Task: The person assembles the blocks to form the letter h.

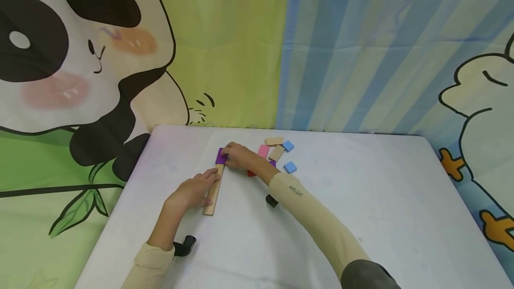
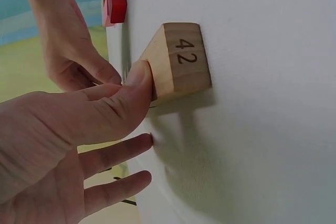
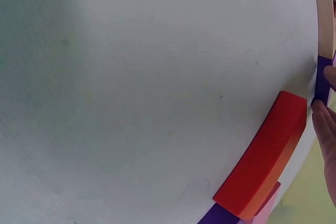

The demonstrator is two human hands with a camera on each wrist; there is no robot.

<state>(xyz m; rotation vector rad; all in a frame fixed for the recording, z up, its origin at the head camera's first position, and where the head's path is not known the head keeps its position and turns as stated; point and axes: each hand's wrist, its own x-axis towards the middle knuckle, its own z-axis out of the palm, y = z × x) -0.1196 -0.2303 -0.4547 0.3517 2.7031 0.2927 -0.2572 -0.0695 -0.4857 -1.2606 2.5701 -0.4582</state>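
A wooden block row point(image 1: 210, 204) lies lengthwise on the white table, its near end stamped 42 point(image 2: 188, 59). My left hand point(image 1: 192, 190) grips the row between thumb and fingers, the thumb pressed to its side in the left wrist view. At the row's far end sits a purple block point(image 1: 219, 158), flush in line with the wood. The right hand point(image 1: 240, 157) pinches that purple block, thumb and fingertips on it in the right wrist view; the hand hides part of it.
Just right of the right hand is a loose group: a red block point(image 3: 265, 153), a pink block point(image 1: 263, 150), another purple block point(image 1: 273, 163), two wooden blocks point(image 1: 275, 141) and two blue blocks point(image 1: 290, 167). A printed curtain point(image 1: 225, 57) hangs behind the table's far edge.
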